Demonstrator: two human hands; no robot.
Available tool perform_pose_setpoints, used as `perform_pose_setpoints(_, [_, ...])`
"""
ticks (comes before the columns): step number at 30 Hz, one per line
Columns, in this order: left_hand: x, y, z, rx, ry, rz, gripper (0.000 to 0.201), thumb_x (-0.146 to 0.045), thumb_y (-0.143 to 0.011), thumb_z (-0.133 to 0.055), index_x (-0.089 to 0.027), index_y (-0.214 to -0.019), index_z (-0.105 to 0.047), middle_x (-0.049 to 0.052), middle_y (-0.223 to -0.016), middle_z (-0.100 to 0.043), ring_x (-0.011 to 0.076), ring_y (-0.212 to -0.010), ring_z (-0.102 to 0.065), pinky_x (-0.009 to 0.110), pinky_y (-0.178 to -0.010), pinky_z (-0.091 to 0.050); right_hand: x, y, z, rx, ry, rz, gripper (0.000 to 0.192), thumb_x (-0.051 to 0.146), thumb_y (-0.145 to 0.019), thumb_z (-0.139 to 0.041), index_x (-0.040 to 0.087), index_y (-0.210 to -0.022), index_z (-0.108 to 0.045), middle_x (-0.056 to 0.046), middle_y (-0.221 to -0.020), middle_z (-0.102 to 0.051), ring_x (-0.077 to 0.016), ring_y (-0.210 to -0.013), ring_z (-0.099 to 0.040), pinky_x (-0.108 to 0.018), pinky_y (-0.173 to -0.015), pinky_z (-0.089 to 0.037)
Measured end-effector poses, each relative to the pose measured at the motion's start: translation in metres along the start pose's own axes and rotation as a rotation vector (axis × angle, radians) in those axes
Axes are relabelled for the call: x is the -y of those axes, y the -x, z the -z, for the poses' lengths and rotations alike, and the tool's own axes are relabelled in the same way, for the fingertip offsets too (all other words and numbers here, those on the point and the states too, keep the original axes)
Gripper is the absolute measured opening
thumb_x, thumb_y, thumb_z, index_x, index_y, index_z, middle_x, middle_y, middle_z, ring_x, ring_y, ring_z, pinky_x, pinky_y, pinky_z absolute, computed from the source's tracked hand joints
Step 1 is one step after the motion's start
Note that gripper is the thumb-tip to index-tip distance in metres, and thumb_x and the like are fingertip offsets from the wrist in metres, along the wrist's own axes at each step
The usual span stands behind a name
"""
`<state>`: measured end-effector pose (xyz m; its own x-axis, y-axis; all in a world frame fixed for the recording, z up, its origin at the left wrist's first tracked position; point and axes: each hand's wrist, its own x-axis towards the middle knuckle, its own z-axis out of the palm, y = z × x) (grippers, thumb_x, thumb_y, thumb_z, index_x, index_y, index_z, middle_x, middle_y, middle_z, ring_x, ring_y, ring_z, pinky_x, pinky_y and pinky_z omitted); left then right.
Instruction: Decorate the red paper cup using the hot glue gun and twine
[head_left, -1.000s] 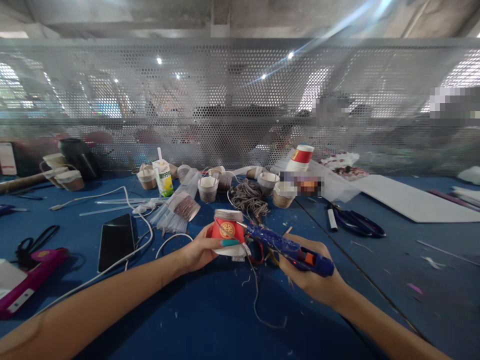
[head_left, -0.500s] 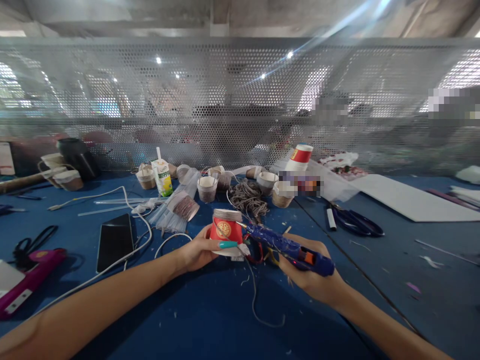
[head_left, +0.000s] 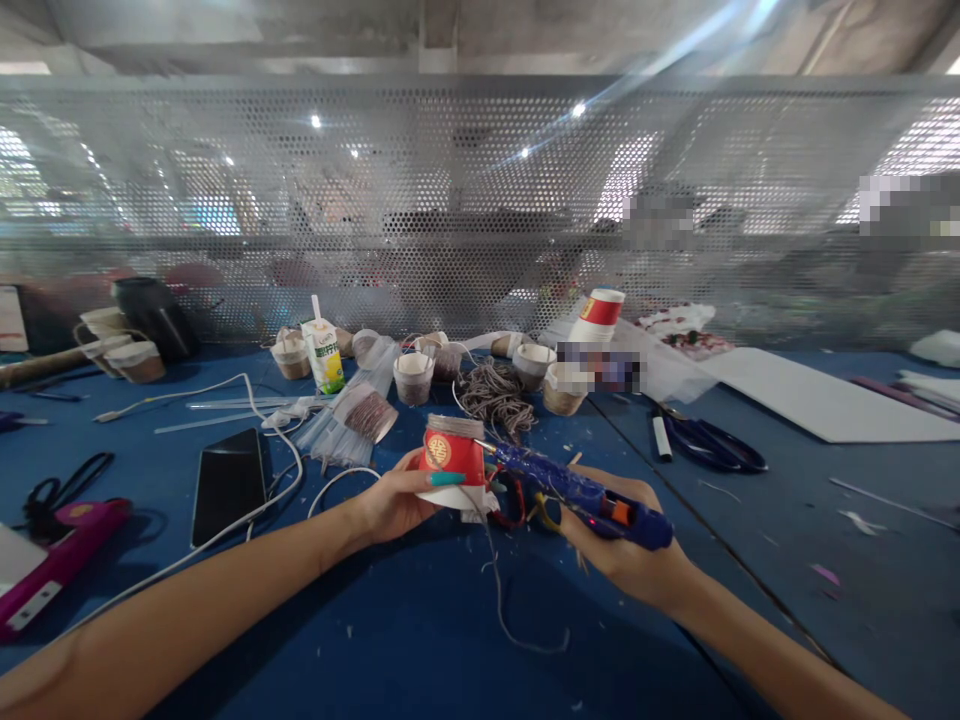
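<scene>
My left hand (head_left: 394,500) holds an upside-down red paper cup (head_left: 452,458) with a gold emblem; brown twine is wound around its upper band. My right hand (head_left: 626,550) grips a blue hot glue gun (head_left: 581,493), and its nozzle touches the cup's right side near the twine. A loose strand of twine (head_left: 502,610) hangs from the cup onto the blue table (head_left: 420,640). A tangled heap of twine (head_left: 499,395) lies just behind the cup.
Several twine-wrapped cups (head_left: 415,375), a juice carton (head_left: 324,352), glue sticks (head_left: 330,430) and a red-and-white cup stack (head_left: 600,315) stand behind. A phone (head_left: 229,483) with white cable, scissors (head_left: 709,445), a pink tool (head_left: 56,555) and a white board (head_left: 817,400) lie around. A perforated metal screen (head_left: 480,200) closes the back.
The cup has turned slightly in my left hand, so the gold emblem now sits further left. The glue gun has lifted a little and stays at the cup's side.
</scene>
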<state>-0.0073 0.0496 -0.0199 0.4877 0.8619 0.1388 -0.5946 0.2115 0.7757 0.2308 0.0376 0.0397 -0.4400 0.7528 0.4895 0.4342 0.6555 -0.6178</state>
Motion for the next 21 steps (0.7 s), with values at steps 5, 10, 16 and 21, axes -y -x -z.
perform_pose_setpoints(5, [-0.0016,0.0013,-0.0034,0.009,0.041,0.003,0.049,-0.023,-0.06,-0.069,-0.011,-0.107,-0.061,0.01,-0.093,-0.073,0.025,-0.089,-0.067,0.038,-0.09,-0.043,0.0032,0.0,0.0005,0.007,-0.011,-0.004,0.017,0.016,-0.071,-0.051,0.021,-0.056,-0.045,0.005,-0.044,-0.045,-0.009,-0.036,-0.042,-0.022,-0.037,-0.035])
perform_pose_setpoints(10, [-0.0028,0.001,-0.004,0.005,0.099,-0.007,0.059,-0.022,-0.058,-0.07,-0.013,-0.116,-0.057,0.008,-0.091,-0.074,0.0224,-0.085,-0.067,0.035,-0.086,-0.045,0.0055,0.0006,0.0009,-0.016,0.01,-0.036,0.019,0.015,-0.071,-0.049,0.022,-0.055,-0.041,0.005,-0.043,-0.044,-0.0092,-0.037,-0.041,-0.023,-0.038,-0.036])
perform_pose_setpoints(16, [-0.0015,-0.0001,-0.0004,0.018,0.096,-0.03,0.066,-0.024,-0.059,-0.07,-0.014,-0.122,-0.052,0.008,-0.095,-0.073,0.0243,-0.09,-0.068,0.037,-0.089,-0.044,0.0026,-0.0002,0.0022,0.009,0.018,-0.008,0.019,0.015,-0.07,-0.049,0.023,-0.055,-0.041,0.004,-0.04,-0.047,-0.011,-0.037,-0.045,-0.024,-0.038,-0.037])
perform_pose_setpoints(21, [0.0011,-0.0025,0.0012,-0.083,0.076,-0.102,0.06,-0.02,-0.06,-0.069,-0.014,-0.118,-0.055,0.008,-0.093,-0.073,0.0245,-0.086,-0.067,0.037,-0.085,-0.046,-0.0016,0.0001,0.0002,-0.044,0.091,-0.095,0.02,0.017,-0.072,-0.048,0.023,-0.055,-0.04,0.004,-0.043,-0.046,-0.0105,-0.037,-0.045,-0.023,-0.039,-0.038])
